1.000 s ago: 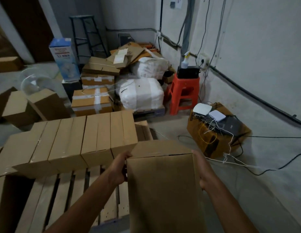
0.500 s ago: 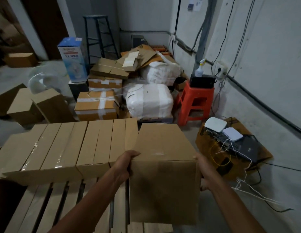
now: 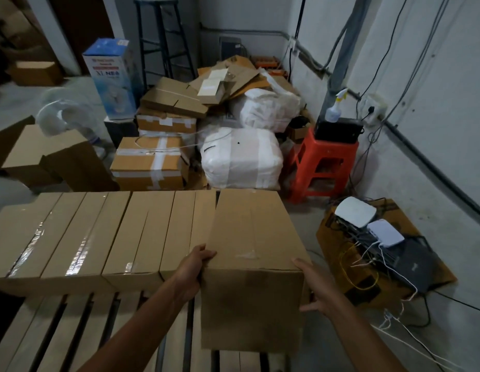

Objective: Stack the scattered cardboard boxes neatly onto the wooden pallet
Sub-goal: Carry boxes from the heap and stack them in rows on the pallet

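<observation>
left grip (image 3: 192, 267): clasped on the held box (image 3: 249, 237), fingers hooked over its top edge at the box's 9 o'clock.
right grip (image 3: 318, 288): clamped on the same box at its 3 o'clock, thumb on the top edge, fingers wrapped round the near right corner.
held box: upright, plain brown, clear tape along the top seam, over the right edge of the pallet. Resting on the slats or carried: cannot tell.
row of boxes (image 3: 99, 232): at 9 o'clock of the held box, side by side on the far part of the pallet, nearest one just beside it.
wooden pallet (image 3: 64, 331): at 7 o'clock, bare slats showing.
loose boxes (image 3: 45, 157): on the floor at 10 o'clock, beyond the row.
taped carton (image 3: 150, 165): at 11 o'clock.
white sack (image 3: 241, 159): at 12 o'clock, beside the carton.
red stool (image 3: 322, 167): at 1 o'clock, with a spray bottle (image 3: 334, 106) on a black unit on top.
routers (image 3: 355, 214): at 3 o'clock, on a cardboard box on the floor, with cables trailing.
</observation>
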`<state>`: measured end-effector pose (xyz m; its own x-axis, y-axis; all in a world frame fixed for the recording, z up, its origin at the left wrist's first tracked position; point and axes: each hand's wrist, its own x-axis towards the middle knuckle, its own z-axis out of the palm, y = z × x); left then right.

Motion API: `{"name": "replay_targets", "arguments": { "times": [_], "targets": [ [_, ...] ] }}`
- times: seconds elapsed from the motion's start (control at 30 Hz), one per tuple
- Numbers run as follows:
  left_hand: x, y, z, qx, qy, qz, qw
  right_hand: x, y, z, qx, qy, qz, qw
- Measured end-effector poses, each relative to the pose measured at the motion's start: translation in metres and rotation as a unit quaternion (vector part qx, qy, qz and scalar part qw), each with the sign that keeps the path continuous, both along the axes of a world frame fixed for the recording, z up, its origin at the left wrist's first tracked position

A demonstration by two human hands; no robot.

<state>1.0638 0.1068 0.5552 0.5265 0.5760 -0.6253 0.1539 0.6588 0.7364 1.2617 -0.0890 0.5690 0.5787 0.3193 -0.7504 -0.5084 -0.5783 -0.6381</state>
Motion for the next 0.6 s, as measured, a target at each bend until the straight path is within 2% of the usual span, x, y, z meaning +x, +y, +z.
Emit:
{"name": "replay_targets", "arguments": {
  "times": [0.17, 0.33, 0.47, 0.6],
  "targets": [
    [0.072, 0.024, -0.021, 0.011, 0.022, -0.015, 1.0, 0.066, 0.03, -0.038, -0.023, 0.051, -0.009, 0.998],
    [0.138, 0.045, -0.073, 0.054, 0.104, -0.035, 0.992, 0.143, 0.065, -0.095, -0.061, 0.077, -0.009, 0.995],
    [0.169, 0.065, -0.134, 0.03, 0.123, -0.015, 0.992, 0.181, 0.094, -0.157, -0.056, 0.059, -0.003, 0.997],
    [0.181, 0.089, -0.207, 0.032, 0.125, 0.034, 0.991, 0.188, 0.116, -0.23, -0.023, -0.001, 0.032, 0.999]
  ]
}}
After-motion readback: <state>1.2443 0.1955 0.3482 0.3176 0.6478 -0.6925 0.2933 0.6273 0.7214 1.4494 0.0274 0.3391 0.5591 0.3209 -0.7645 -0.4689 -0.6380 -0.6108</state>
